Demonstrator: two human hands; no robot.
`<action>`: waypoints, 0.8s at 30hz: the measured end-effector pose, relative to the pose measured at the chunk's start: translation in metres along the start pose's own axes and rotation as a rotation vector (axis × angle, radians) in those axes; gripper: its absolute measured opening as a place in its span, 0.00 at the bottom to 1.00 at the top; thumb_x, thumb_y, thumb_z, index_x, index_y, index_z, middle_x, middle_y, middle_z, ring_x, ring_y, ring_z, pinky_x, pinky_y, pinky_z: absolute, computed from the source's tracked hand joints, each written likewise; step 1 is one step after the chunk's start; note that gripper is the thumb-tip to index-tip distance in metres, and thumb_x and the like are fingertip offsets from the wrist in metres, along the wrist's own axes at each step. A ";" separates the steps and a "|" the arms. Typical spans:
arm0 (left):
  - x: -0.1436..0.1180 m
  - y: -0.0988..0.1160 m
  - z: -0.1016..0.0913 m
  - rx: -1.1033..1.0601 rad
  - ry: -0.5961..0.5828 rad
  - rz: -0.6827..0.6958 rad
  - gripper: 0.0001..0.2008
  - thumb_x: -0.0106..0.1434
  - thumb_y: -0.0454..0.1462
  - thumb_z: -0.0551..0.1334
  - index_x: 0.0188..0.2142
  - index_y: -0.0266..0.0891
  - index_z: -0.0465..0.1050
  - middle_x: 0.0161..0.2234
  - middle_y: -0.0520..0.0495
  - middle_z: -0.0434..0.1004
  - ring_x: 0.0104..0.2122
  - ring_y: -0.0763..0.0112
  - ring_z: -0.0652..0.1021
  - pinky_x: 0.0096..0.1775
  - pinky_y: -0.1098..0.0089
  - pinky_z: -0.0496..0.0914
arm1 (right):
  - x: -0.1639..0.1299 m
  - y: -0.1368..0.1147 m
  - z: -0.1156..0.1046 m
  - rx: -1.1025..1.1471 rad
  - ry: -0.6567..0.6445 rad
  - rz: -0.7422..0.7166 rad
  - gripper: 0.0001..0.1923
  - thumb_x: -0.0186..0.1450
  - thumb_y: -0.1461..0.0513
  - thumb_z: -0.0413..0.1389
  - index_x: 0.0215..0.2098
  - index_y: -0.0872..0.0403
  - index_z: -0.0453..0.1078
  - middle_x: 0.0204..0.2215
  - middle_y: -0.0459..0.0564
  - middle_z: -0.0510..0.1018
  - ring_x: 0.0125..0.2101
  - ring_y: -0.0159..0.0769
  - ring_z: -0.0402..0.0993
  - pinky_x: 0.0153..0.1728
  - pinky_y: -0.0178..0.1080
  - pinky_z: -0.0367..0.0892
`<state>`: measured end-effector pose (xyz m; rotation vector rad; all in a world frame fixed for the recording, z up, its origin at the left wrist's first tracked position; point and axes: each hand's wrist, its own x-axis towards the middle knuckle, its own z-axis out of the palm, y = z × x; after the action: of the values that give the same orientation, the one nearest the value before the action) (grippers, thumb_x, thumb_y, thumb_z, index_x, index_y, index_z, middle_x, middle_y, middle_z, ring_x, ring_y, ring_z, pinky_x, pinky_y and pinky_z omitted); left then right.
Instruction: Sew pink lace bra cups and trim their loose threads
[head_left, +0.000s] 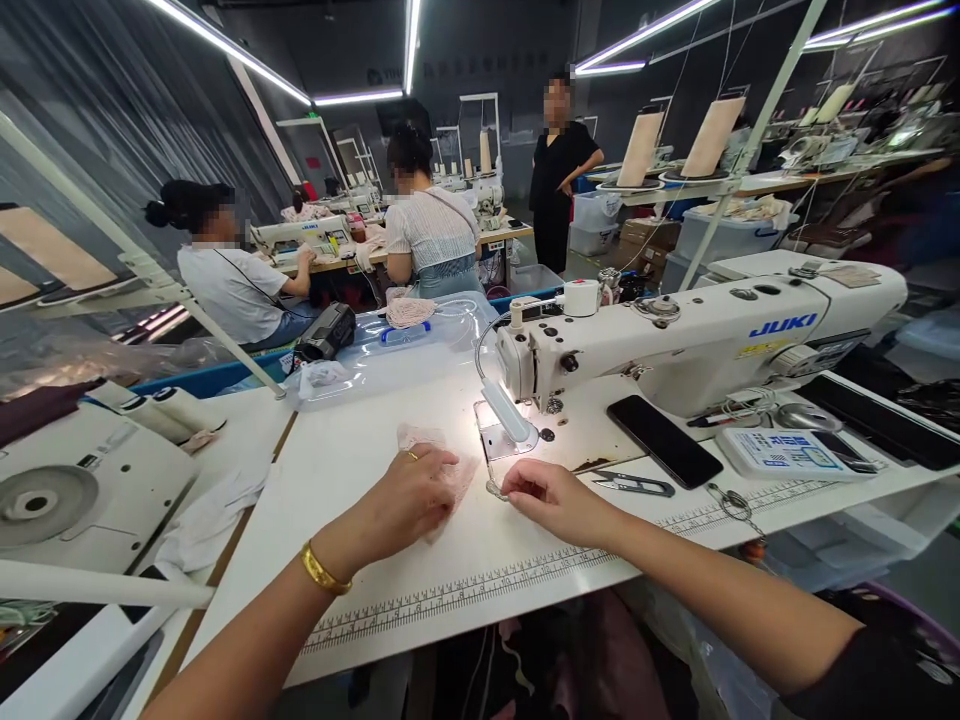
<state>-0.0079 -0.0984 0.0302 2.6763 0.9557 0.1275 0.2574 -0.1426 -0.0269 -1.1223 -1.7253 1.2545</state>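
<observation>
A thin pale pink piece of fabric (466,478), lacy in look, lies on the white sewing table. Over it rests my left hand (409,500), palm down, its bent fingers closed on the cloth; a gold bracelet circles that wrist. My right hand (551,500) pinches the end of a small greyish strip (495,488) between thumb and forefinger, just in front of the needle plate (495,440). What the strip is made of cannot be made out. Both hands are in front of the white sewing machine (675,335), whose lamp (506,412) lights the needle area.
Thread snips (637,484), a black phone (664,440) and a blue-and-white box (795,453) lie right of my right hand. A printed ruler (450,597) runs along the front edge. Behind the table is a clear plastic bin (352,385). Several people are beyond; another machine (67,500) stands left.
</observation>
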 end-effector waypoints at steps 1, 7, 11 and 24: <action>0.003 0.004 -0.003 -0.044 0.017 0.003 0.10 0.65 0.34 0.62 0.28 0.45 0.79 0.56 0.45 0.76 0.59 0.46 0.70 0.56 0.49 0.66 | -0.001 -0.004 0.003 0.017 -0.037 -0.019 0.09 0.66 0.57 0.59 0.41 0.53 0.73 0.38 0.49 0.76 0.38 0.38 0.71 0.41 0.41 0.66; 0.028 0.029 -0.016 -0.462 0.231 -0.175 0.09 0.68 0.42 0.58 0.35 0.43 0.73 0.39 0.47 0.80 0.39 0.62 0.77 0.38 0.66 0.70 | 0.002 -0.017 0.013 0.129 -0.036 -0.048 0.32 0.61 0.57 0.67 0.60 0.48 0.62 0.50 0.51 0.75 0.53 0.43 0.70 0.57 0.51 0.63; 0.046 0.026 -0.009 -0.793 0.324 -0.357 0.11 0.63 0.45 0.60 0.29 0.42 0.66 0.25 0.54 0.69 0.27 0.69 0.71 0.30 0.70 0.65 | 0.012 -0.008 -0.001 0.405 -0.003 0.088 0.15 0.65 0.54 0.62 0.46 0.53 0.67 0.33 0.46 0.78 0.36 0.38 0.78 0.46 0.47 0.71; 0.067 0.036 0.004 -0.810 0.436 -0.528 0.17 0.62 0.51 0.63 0.28 0.44 0.61 0.22 0.58 0.59 0.21 0.73 0.61 0.23 0.73 0.57 | 0.025 -0.003 -0.016 0.554 -0.069 0.161 0.10 0.57 0.60 0.66 0.32 0.54 0.71 0.25 0.41 0.72 0.30 0.32 0.72 0.39 0.40 0.68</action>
<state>0.0663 -0.0840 0.0367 1.6291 1.3342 0.8052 0.2619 -0.1143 -0.0187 -0.8990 -1.2286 1.7491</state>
